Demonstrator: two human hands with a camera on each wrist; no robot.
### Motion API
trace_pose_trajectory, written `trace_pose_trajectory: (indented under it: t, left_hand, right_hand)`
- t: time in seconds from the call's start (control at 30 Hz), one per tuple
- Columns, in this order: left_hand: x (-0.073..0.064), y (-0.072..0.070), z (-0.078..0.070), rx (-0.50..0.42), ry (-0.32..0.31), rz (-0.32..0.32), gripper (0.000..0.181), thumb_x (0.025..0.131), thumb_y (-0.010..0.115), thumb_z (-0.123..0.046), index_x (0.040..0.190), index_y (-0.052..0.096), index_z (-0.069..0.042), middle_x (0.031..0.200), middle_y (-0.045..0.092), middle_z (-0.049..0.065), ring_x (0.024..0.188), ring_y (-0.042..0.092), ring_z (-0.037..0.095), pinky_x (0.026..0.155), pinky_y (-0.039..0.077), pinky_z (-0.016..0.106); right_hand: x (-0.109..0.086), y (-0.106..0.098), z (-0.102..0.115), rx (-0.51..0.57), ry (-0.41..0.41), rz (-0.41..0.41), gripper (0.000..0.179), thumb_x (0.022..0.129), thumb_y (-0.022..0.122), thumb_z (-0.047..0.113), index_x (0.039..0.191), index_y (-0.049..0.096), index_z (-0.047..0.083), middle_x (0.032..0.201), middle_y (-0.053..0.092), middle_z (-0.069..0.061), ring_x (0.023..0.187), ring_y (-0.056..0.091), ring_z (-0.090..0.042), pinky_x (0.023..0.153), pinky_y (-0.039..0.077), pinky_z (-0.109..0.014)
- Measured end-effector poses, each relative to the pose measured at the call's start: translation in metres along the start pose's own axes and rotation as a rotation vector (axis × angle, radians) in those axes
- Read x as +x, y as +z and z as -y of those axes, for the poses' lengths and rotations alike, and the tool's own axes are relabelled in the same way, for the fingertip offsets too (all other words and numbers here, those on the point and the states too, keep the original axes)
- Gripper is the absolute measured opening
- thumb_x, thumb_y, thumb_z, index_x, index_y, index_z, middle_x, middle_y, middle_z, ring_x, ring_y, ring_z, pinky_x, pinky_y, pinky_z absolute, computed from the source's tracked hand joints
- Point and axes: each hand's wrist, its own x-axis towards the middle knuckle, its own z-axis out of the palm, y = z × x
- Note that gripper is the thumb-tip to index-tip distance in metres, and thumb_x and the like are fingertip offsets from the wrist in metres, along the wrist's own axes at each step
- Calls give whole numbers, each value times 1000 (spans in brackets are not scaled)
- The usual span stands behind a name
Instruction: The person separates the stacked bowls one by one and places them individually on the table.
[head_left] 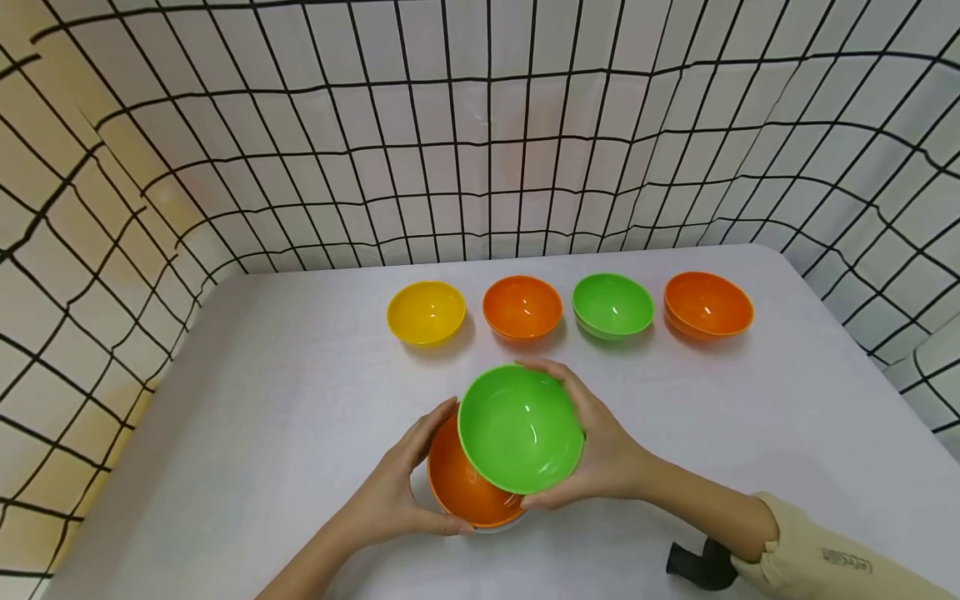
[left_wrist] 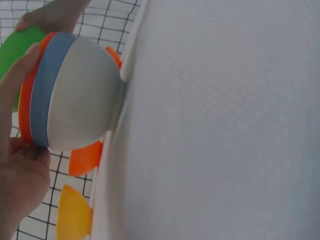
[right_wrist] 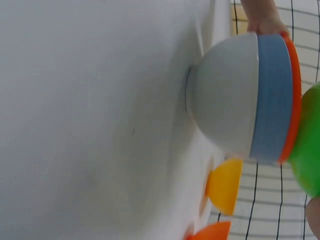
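A nested stack stands upright on the table, with a white bowl [left_wrist: 85,95] at the bottom, a blue bowl [left_wrist: 44,92] in it and an orange bowl [head_left: 456,473] on top. My left hand [head_left: 393,496] grips the stack near its upper rim, thumb on the near side and fingers on the far side. A green bowl [head_left: 519,429] is in my right hand [head_left: 606,450], which grips it by the right side. It hangs tilted over the stack's right part and hides some of the orange bowl's inside. Whether the two touch, I cannot tell.
Along the back of the white table [head_left: 262,400] runs a row of bowls: a yellow bowl [head_left: 426,313], an orange bowl [head_left: 522,308], a green bowl [head_left: 612,307] and another orange bowl [head_left: 707,306]. Black netting [head_left: 487,150] over white walls encloses the table. A black object [head_left: 703,565] shows by the right sleeve.
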Motion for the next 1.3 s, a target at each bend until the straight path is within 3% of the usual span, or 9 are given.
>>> trace_pose_trajectory:
  t: [0.23, 0.47, 0.77, 1.0, 1.3]
  left_hand:
    - [1, 1, 0, -14, -31, 1, 111, 60, 85, -39, 147, 18, -26, 146, 33, 1, 133, 34, 15, 105, 36, 41]
    - [3, -6, -29, -38, -60, 2, 109, 59, 88, -19, 146, 23, -17, 143, 37, 9, 130, 38, 21, 103, 37, 43]
    - [1, 1, 0, -26, -48, 4, 114, 56, 88, -32, 146, 19, -28, 146, 32, -5, 131, 36, 15, 105, 36, 39]
    - [2, 1, 0, -37, -42, 5, 113, 57, 87, -35, 146, 19, -29, 145, 32, -6, 131, 36, 15, 105, 36, 39]
    - [1, 1, -1, -20, -22, 5, 110, 60, 85, -39, 147, 19, -26, 145, 33, -5, 131, 36, 16, 105, 37, 38]
  right_hand:
    - [-11, -28, 2, -19, -16, -69, 121, 43, 93, 14, 142, 24, 11, 142, 35, -5, 124, 41, -20, 96, 45, -30]
    - [-20, -41, 1, -108, 24, -117, 124, 41, 94, 14, 143, 25, 13, 142, 36, -2, 122, 42, -16, 94, 45, -26]
    - [-36, -59, -17, -207, 30, -174, 123, 40, 94, 11, 142, 26, 10, 142, 37, -5, 122, 40, -12, 94, 42, -17]
    - [-55, -81, -31, -294, 73, -255, 121, 40, 92, 2, 142, 27, 6, 139, 38, -8, 122, 37, -7, 91, 37, -9]
    - [-85, -109, -49, -379, 218, -387, 119, 41, 89, -4, 141, 27, 8, 135, 38, 10, 114, 36, 1, 82, 33, -4]
